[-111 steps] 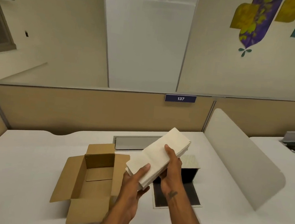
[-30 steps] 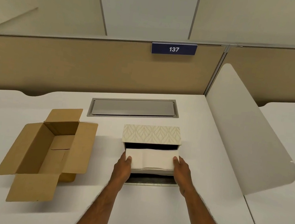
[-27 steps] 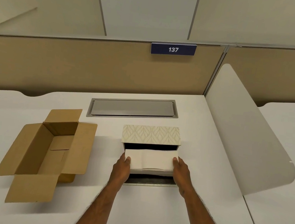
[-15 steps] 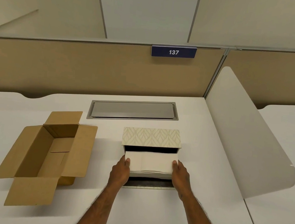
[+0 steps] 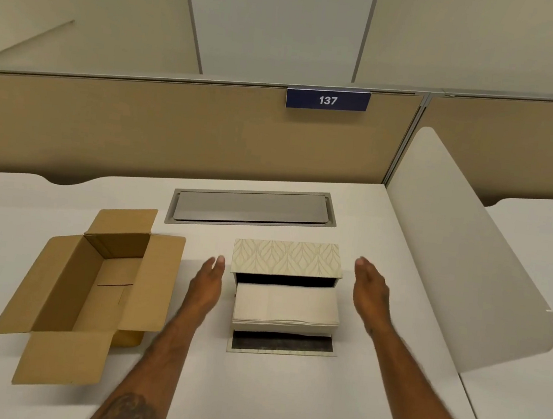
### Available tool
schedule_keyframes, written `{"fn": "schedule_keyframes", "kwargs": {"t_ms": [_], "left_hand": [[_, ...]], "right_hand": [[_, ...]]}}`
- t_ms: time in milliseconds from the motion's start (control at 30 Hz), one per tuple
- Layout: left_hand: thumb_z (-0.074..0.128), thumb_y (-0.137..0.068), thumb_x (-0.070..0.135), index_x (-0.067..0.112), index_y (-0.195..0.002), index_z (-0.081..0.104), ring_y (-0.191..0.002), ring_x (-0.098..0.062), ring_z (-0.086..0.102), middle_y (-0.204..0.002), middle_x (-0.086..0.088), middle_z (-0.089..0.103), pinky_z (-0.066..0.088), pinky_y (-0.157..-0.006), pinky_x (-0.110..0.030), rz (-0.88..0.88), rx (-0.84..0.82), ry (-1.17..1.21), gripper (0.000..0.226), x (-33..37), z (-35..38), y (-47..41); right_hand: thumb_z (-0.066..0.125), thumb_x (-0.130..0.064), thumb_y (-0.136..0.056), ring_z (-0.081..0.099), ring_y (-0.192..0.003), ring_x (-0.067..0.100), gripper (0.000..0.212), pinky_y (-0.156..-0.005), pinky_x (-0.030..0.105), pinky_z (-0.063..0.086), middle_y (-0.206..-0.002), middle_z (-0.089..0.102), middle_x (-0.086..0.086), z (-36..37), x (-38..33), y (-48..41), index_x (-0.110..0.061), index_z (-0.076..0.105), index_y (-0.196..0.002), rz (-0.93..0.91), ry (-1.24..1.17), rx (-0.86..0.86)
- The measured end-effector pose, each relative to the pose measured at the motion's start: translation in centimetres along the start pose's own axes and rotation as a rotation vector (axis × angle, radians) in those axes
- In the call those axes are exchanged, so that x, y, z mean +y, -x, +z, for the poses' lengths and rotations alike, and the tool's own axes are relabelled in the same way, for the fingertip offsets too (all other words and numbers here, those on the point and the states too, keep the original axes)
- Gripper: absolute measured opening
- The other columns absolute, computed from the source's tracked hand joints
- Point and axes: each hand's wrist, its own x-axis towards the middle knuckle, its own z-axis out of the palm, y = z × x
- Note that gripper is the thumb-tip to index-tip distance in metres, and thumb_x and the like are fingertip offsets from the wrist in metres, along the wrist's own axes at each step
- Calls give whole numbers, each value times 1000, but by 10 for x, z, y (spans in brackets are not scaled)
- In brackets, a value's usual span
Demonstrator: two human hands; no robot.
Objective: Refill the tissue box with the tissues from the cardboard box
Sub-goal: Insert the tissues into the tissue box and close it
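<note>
The tissue box [image 5: 287,257], cream with a leaf pattern, stands on the white desk [image 5: 281,399] with its side facing me open and its dark-lined flap [image 5: 282,344] folded down flat. A stack of white tissues [image 5: 286,307] sits in the opening, sticking out towards me over the flap. My left hand [image 5: 206,282] hovers just left of the stack, flat and empty. To the right of the box my right hand [image 5: 370,292] is likewise open, not touching anything. The brown cardboard box [image 5: 93,288] lies open on the left with nothing visible inside.
A grey cable hatch [image 5: 251,208] is set into the desk behind the tissue box. A white curved divider [image 5: 461,265] rises along the right side. Tan partition panels [image 5: 140,125] with a sign reading 137 [image 5: 328,100] close off the back.
Both hands have let go of the tissue stack and moved outwards, away from its ends. The stack stays in the open tissue box.
</note>
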Motion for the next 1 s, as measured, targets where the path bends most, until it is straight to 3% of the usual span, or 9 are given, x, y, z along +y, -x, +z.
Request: {"fn": "schedule_keyframes", "kwargs": {"t_ms": [167, 300, 433, 533, 633, 767, 1000], "left_hand": [[33, -101, 46, 16, -150, 29, -143, -29, 30, -157, -10, 31, 23, -119, -42, 89, -105, -132, 57, 29, 3, -22], [38, -103, 32, 15, -150, 29, -138, -30, 38, -152, -12, 40, 29, -113, -38, 152, -132, -227, 50, 31, 7, -23], [44, -101, 31, 21, -154, 13, -136, -31, 43, -150, -13, 43, 34, -111, -40, 152, -178, -244, 62, 26, 0, -17], [49, -100, 23, 30, -154, 4, -127, -30, 53, -145, -10, 49, 44, -104, -42, 201, -253, -254, 71, 24, -7, -8], [51, -99, 21, 38, -152, 5, -118, -28, 58, -141, -11, 54, 46, -99, -36, 232, -307, -299, 72, 18, -13, -1], [50, -99, 20, 39, -151, 14, -126, -27, 54, -147, -9, 47, 46, -102, -37, 252, -336, -307, 66, 13, -14, 9], [49, -99, 18, 35, -148, 22, -120, -26, 58, -139, -7, 54, 51, -98, -39, 275, -315, -327, 58, 12, -13, 11]], "right_hand": [[37, -37, -104, 33, -143, 29, 53, -117, 39, 26, -156, 35, 11, 9, -22, -23, -12, 34, -150, -22, 244, -246], [40, -28, -104, 35, -142, 31, 52, -115, 37, 29, -156, 35, 12, 17, -21, -23, -13, 28, -152, 17, 290, -285], [42, -26, -103, 39, -139, 31, 55, -113, 39, 33, -156, 36, 11, 10, -17, -16, -19, 22, -154, -1, 318, -312], [44, -24, -103, 50, -129, 31, 62, -104, 39, 43, -151, 42, 12, 2, -15, -4, -27, 12, -155, -41, 365, -349], [45, -17, -102, 63, -106, 25, 69, -95, 37, 50, -146, 49, 15, -5, -11, 9, -34, 5, -154, -98, 367, -385], [44, -11, -102, 58, -121, 28, 70, -102, 41, 49, -151, 44, 9, -10, -8, 22, -32, 4, -155, -133, 353, -418], [49, -13, -100, 53, -128, 28, 74, -105, 45, 45, -152, 42, 8, -9, -8, 24, -33, 2, -154, -127, 340, -425]]}}
